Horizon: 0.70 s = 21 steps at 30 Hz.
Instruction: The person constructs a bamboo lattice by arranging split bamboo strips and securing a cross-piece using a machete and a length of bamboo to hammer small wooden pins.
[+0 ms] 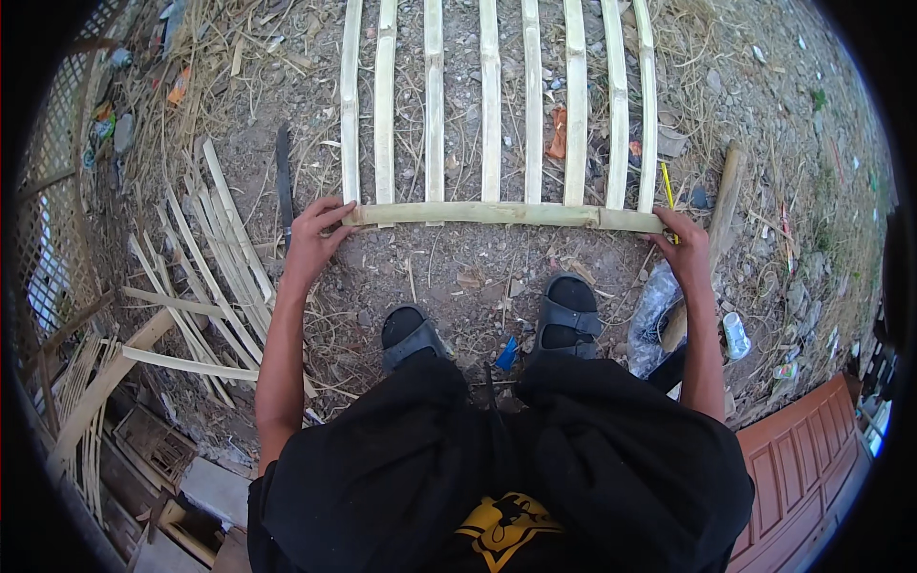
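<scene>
A pale bamboo strip point(478, 213) lies crosswise in front of my feet. My left hand point(315, 234) pinches its left end between thumb and fingers. At the other end, my right hand point(686, 246) grips the same strip in a similar pinch. Several long bamboo slats point(489, 105) run away from me side by side with gaps between them, their near ends meeting the crosswise strip. Some slat ends show slightly below its near edge on the left. Close to my right hand is a thin yellow stick point(667, 186), partly hidden by the fingers.
A long dark flat blade point(284, 172) lies left of the slats. Loose bamboo strips point(224, 248) are heaped at the left. Around my right forearm are a wooden pole point(728, 191), clear plastic point(650, 320) and a white container point(735, 334). A reddish panelled door point(798, 458) lies lower right.
</scene>
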Available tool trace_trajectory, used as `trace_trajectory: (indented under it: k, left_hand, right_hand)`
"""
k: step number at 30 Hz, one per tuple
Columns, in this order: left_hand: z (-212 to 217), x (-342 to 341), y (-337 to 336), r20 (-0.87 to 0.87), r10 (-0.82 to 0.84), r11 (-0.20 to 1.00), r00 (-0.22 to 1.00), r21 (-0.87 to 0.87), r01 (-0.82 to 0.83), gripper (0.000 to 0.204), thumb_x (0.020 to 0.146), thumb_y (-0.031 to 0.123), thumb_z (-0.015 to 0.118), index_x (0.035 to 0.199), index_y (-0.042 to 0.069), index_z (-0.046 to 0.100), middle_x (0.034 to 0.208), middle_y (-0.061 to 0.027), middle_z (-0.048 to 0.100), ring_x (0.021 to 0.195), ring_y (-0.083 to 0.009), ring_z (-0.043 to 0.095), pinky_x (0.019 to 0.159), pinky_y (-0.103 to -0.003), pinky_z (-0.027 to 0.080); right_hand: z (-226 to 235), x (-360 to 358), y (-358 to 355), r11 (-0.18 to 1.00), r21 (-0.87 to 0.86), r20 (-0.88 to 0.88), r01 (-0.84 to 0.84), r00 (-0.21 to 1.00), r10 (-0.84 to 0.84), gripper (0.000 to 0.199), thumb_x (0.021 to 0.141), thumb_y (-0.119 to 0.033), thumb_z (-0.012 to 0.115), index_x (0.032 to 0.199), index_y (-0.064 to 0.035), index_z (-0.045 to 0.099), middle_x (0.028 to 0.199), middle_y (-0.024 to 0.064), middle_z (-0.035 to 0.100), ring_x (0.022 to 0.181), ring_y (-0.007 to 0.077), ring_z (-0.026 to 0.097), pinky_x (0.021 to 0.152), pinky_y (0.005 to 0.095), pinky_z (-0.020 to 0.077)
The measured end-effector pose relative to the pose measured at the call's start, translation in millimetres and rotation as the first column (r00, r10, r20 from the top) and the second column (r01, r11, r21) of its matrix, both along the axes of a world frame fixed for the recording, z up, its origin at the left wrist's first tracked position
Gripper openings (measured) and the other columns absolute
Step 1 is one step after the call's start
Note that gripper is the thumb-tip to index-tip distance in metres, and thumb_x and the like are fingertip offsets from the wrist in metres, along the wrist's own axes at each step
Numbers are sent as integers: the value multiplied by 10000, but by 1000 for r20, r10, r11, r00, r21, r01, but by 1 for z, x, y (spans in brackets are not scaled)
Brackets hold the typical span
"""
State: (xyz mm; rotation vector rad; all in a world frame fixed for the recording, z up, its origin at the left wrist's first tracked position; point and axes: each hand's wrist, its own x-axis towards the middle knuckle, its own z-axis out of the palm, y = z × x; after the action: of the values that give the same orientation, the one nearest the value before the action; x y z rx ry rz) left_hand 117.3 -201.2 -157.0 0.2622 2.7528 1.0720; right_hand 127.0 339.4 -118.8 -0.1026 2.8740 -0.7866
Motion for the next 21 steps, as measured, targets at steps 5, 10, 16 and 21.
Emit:
trace_trajectory:
  k: [5,10,16,21]
  left_hand:
    - [5,-2,3,86,50,999,995,10,-51,404,664,5,754,1058,57,678,949,-96,627,853,-222,617,759,-305,498]
    - [7,-2,2,127,55,998,990,18,-58,412,679,-3,744,1078,69,675,971,-82,627,834,-187,613,712,-286,508]
    - [8,-4,5,136,60,998,989,26,-64,400,682,1,743,1071,65,676,984,-82,629,842,-185,616,709,-288,514]
    - [8,-4,3,85,32,999,996,-9,-31,415,672,-25,747,1069,68,675,976,-89,622,817,-179,618,711,-274,524]
  right_hand:
    - [-10,-6,10,995,-87,100,49,994,-40,414,636,-1,765,1037,-32,663,979,140,668,872,236,656,743,317,521]
    - [0,-5,-3,1000,-21,35,-18,999,18,459,632,-74,798,1058,-10,640,958,142,670,848,247,657,738,314,521]
    - [0,0,-15,1000,13,-26,23,999,-23,471,643,-159,807,1033,32,625,958,183,659,864,306,650,745,348,507]
    - [-5,1,-12,1000,-7,-25,28,999,-28,474,644,-167,807,1026,42,622,980,196,653,887,324,646,775,355,507]
